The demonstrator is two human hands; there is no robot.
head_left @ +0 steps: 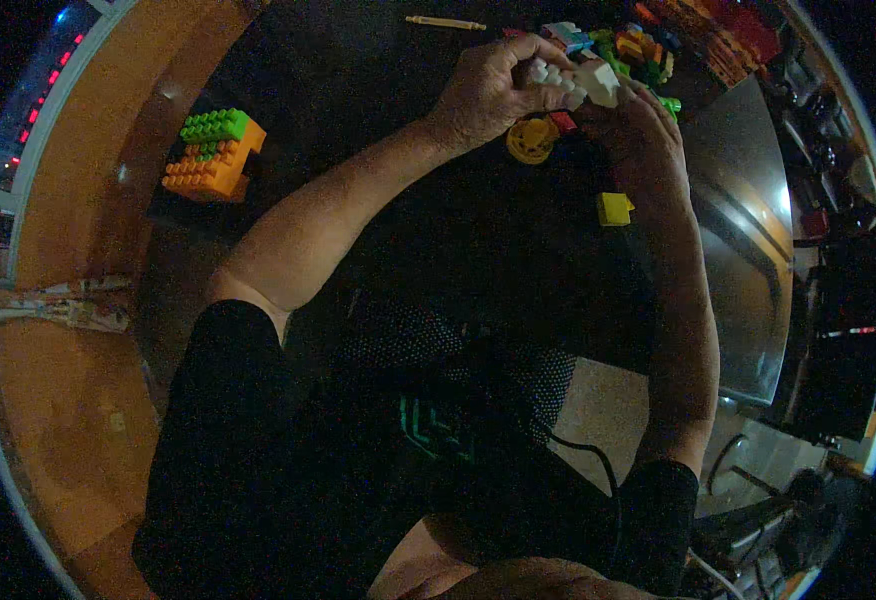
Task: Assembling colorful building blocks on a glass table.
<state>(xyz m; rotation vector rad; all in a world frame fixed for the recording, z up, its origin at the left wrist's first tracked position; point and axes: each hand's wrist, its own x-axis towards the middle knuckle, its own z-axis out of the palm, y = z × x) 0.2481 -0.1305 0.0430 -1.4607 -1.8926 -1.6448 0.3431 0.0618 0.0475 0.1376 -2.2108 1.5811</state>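
Over the far side of the dark table, my left hand [493, 92] pinches a white studded toy brick [552, 76] between thumb and fingers. Close against it, my right hand [643, 125] grips a white toy brick [600, 84] with a smooth face. Whether the two white pieces are joined or only touching, I cannot tell. Just below my hands lie a round yellow piece [531, 141] and a small red brick [562, 122]. A yellow brick [614, 209] rests beside my right wrist. My right fingers are partly hidden behind the bricks.
A block of joined orange and green bricks [214, 155] stands at the table's left. Several mixed bricks [638, 50] are piled beyond my hands, near a thin pale stick [445, 23]. A shiny metal panel [738, 230] is at the right. A dark cable [598, 453] runs by my body.
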